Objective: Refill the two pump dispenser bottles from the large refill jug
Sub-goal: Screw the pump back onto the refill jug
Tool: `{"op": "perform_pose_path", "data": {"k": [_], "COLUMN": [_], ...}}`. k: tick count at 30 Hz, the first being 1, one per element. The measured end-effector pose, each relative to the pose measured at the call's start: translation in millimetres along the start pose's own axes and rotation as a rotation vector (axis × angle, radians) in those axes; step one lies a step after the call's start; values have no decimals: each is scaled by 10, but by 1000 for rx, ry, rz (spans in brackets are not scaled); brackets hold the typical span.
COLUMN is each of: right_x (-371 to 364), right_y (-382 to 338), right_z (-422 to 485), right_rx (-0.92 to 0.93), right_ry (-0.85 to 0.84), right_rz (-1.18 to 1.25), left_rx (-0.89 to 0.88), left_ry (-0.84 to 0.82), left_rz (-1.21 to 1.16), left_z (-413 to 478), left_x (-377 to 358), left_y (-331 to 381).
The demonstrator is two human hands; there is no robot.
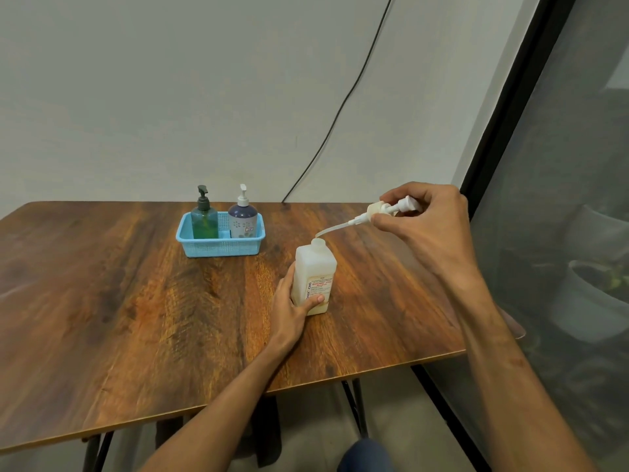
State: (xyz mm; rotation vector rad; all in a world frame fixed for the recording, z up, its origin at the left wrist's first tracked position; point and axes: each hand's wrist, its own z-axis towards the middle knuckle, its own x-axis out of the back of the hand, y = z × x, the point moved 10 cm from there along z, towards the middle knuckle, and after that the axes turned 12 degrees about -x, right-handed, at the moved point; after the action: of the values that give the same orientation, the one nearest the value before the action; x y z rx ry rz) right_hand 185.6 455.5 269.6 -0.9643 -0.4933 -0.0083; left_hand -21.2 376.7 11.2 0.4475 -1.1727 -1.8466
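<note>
Both forearms reach over the wooden worktop [143, 301]. Left hand [289, 311] wraps its grip around the refill jug [315, 277], steadying it upright. Right hand [425, 226] pinches the pump head [391, 209], tube tip at the jug's mouth. Beyond the grips, both dispenser bottles [204, 219] stand in a blue basket [221, 247] near the wall.
</note>
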Motion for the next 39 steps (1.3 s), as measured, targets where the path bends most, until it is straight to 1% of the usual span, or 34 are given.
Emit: {"op": "perform_pose_path", "data": {"k": [10,15,19,22,26,30,39], "right_x": [-132,-346,-701,-981,-1214,-1413,-1593], "right_y": [-123,-112,-12,112,233,340,587], "right_z": [106,213,295,324,353,327,395], "right_rx": [-3,-33,-37,-54,-57,-57,-134], "right_ry": [-31,-119,-200,-288,-318,-382,-472], "right_rz": [-120,-196,-239,-202,-189,-157,-72], "left_rx": [1,-6,-8,-17,-33,-38,-49], "left_ry": [8,12,12,14,22,24,26], "left_rz": [-17,-13,-6,-9,-5,-12,-30], "left_z": [-16,-10,-5,-8,-16,-7,4], "left_x": [5,-3,-3,2,11,8,6], "left_y": [-12,-30,-46,-45,-31,-35,-45]}}
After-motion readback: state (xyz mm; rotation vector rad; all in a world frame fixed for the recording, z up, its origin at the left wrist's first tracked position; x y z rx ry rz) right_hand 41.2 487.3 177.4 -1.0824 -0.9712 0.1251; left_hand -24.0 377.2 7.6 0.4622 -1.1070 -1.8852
